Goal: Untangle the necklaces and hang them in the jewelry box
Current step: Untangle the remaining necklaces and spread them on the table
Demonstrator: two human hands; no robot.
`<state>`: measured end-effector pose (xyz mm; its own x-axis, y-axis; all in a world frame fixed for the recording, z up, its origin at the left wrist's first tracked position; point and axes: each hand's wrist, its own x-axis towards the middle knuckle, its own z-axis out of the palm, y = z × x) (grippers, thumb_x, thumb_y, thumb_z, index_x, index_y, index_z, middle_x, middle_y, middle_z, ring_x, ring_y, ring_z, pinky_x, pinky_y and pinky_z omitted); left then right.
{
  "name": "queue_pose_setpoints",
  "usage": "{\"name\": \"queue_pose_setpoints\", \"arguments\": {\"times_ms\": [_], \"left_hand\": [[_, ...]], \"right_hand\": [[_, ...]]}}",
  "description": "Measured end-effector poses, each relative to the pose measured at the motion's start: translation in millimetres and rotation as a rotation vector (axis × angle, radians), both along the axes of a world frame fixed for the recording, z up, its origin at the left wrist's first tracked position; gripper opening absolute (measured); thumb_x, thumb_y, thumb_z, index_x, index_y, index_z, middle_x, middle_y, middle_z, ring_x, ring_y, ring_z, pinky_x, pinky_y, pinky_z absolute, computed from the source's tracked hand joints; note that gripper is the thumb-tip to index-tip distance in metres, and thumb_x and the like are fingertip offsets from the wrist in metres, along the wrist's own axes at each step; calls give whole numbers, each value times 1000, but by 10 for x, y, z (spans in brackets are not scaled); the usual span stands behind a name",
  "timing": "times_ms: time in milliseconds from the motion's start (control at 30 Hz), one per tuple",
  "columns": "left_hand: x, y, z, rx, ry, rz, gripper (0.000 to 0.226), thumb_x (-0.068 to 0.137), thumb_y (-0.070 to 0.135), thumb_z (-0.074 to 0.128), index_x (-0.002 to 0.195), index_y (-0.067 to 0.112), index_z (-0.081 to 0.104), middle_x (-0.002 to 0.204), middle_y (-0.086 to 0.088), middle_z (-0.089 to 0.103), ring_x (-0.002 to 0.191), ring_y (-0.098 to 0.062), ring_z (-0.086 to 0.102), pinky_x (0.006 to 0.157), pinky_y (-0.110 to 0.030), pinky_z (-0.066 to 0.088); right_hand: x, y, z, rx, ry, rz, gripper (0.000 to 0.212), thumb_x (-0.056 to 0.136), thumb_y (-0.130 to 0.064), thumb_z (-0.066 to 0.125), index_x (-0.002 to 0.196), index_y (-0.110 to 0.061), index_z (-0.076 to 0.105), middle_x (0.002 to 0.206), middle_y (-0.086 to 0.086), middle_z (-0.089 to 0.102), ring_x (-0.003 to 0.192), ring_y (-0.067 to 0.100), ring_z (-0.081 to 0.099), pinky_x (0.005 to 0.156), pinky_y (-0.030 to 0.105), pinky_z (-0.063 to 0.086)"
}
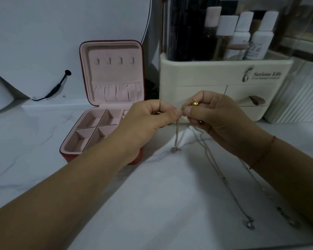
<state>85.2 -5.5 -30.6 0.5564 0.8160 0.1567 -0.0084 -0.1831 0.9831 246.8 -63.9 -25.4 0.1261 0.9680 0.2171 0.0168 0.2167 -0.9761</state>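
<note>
1. Jewelry box (114, 74): red shell, pink lining, open. It stands left of centre on the worktop (25, 141), near the back edge. The upright lid carries four hooks (108, 60), all bare, above a gathered pocket. The base is split into compartments.

2. Left hand (148, 121): fingers curled, thumb and forefinger pinching a thin chain (176, 134). The chain hangs straight down and ends in a small cluster just above the worktop.

3. Right hand (222, 121): fingers curled, fingertips pinching a gold pendant (194, 103) close against the left thumb. Both hands are raised in front of the box's right side.

4. Silver necklace (209, 156): runs from under the right hand along the worktop toward the front right corner. A second silver strand (264, 189) lies beside it, partly hidden by the right forearm.

5. Cream organizer (206, 78): at the back right edge, holding bottles (242, 33).
</note>
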Motion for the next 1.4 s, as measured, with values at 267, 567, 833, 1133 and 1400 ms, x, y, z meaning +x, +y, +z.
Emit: {"name": "queue_pose_setpoints", "arguments": {"times_ms": [267, 567, 833, 1133, 1400], "left_hand": [[34, -30, 14, -4, 52, -30, 25, 92, 24, 57, 72, 20, 72, 81, 0, 71, 81, -8, 63, 89, -27, 49], [-33, 111, 140, -279, -152, 18, 34, 88, 30, 56, 56, 19, 53, 75, 0, 68, 72, -12, 65, 76, -29, 53], [-105, 166, 216, -518, -462, -56, 25, 77, 28, 59, 56, 15, 57, 59, -1, 59, 63, -16, 65, 84, -36, 57], [-84, 138, 205, -455, -473, -45, 14, 71, 22, 62, 61, 13, 65, 53, 0, 52, 51, -10, 56, 66, -27, 58], [-85, 154, 149, -410, -351, -61, 15, 79, 26, 60, 71, 16, 67, 52, 6, 42, 48, -6, 43, 56, -20, 49]], "right_hand": [[-6, -16, 8, -34, -258, -104, 19, 82, 5, 61, 74, -12, 59, 54, 1, 54, 54, 14, 43, 56, 24, 35], [95, 0, 77, -69, 162, -21, 23, 90, 5, 44, 71, -7, 51, 62, 5, 60, 52, 11, 47, 52, 21, 35], [79, 12, 5, -39, -261, -134, 15, 81, 5, 55, 78, -10, 54, 59, 6, 62, 50, 13, 44, 51, 23, 34], [64, 11, -86, 106, -632, -291, 13, 79, -2, 70, 80, -14, 65, 69, 8, 71, 66, 26, 67, 67, 26, 53], [153, 25, -30, -96, 85, 88, 9, 84, -15, 58, 83, -9, 63, 81, 11, 58, 64, 8, 45, 62, 18, 40]]}}
